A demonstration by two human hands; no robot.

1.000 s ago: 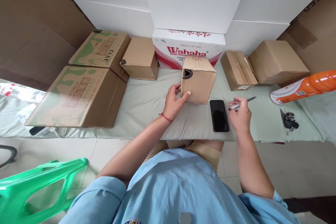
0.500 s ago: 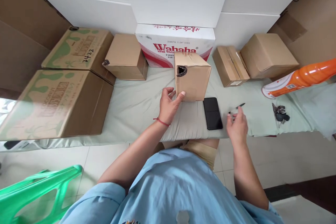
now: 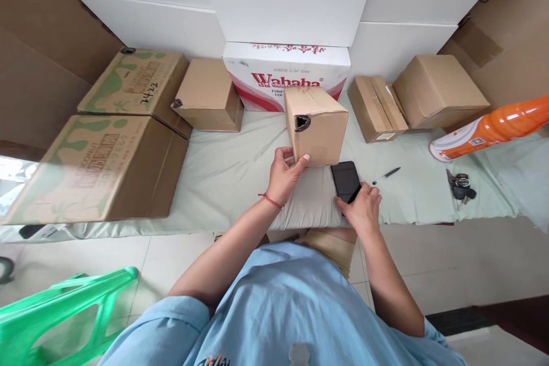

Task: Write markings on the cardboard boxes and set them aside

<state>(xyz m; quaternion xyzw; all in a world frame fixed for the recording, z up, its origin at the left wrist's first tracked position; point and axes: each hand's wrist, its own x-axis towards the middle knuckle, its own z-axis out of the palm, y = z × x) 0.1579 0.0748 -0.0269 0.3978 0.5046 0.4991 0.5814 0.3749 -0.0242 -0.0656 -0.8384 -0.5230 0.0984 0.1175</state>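
Observation:
My left hand point(image 3: 286, 176) grips the lower left corner of a small brown cardboard box point(image 3: 323, 140), thumb on its front face and fingers at its left side. That box has a dark-edged hole in its upper left front corner. To the right, my right hand point(image 3: 362, 205) is closed around the lower end of a black smartphone point(image 3: 345, 177), thumb on one side and fingers on the other. The phone lies on the cloth-covered table point(image 3: 227, 177), just in front of the box. A dark pen point(image 3: 391, 172) rests to the right of my right hand.
Behind the held box stands a white Wahaha carton point(image 3: 287, 60). Brown boxes flank it, including one at the left point(image 3: 208, 91) and one at the right point(image 3: 440, 91). Large coconut cartons point(image 3: 81, 166) fill the far left. An orange bottle point(image 3: 493, 128) and keys point(image 3: 462, 187) are at the right.
My right hand has let go of the pen, which now lies on the table, and has moved left onto the smartphone. My left hand stays on the box.

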